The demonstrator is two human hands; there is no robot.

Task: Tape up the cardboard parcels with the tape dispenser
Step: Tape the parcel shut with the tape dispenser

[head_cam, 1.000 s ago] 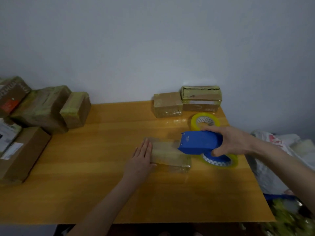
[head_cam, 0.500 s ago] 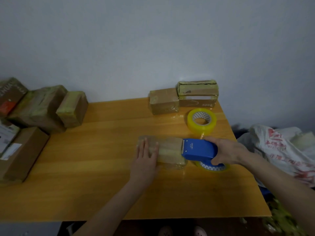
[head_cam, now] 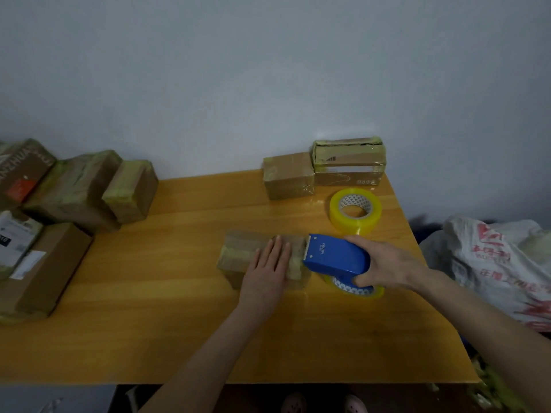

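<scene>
Head view: the wooden table spreads under both hands. The cardboard parcel lies beneath the left hand, whose straight fingers press its top and hide its middle. Right of that hand, the blue tape dispenser meets the parcel's right end, the right hand curled round its rear; its loaded roll is mostly hidden below. Beyond the right hand stands a spare yellow roll.

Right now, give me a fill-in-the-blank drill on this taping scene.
The right hand grips a ____ tape dispenser.
The left hand presses flat on the cardboard parcel, and the dispenser meets the parcel's ____ end.
The spare tape roll on the table is ____.
Missing words: blue; right; yellow.
</scene>
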